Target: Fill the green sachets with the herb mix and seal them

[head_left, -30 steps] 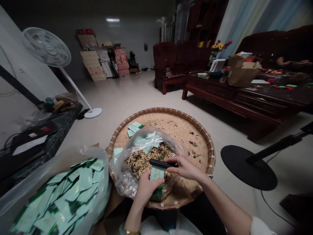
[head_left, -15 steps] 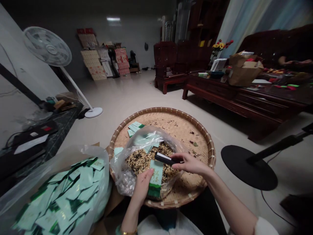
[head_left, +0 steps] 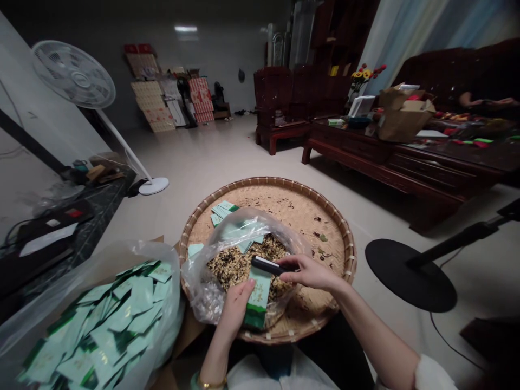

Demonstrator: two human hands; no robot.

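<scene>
My left hand [head_left: 235, 303] is closed on the side of a light green tea packet [head_left: 259, 292] with a dark green lower end, held upright-tilted over the tray. In my right hand [head_left: 306, 272] is a black handheld bag sealer [head_left: 266, 265] with a white strip, lying across the packet's top edge. Beneath both hands an open clear plastic bag [head_left: 203, 271] holds a loose dry mix [head_left: 229, 265] of pale and dark bits, with several green packets at its far side. The bag rests on a round woven bamboo tray [head_left: 329, 216].
On the left stands a large plastic bag [head_left: 170, 325] full of green packets [head_left: 109, 325]. A white fan [head_left: 153, 186] and a black stand base [head_left: 410, 276] flank the tray. A dark wooden table [head_left: 365, 157] is at the right; behind it are a person's hands [head_left: 495, 103].
My right hand has moved slightly left and down, bringing the bag sealer from just above the packet onto its top edge. My left hand keeps its grip on the packet.
</scene>
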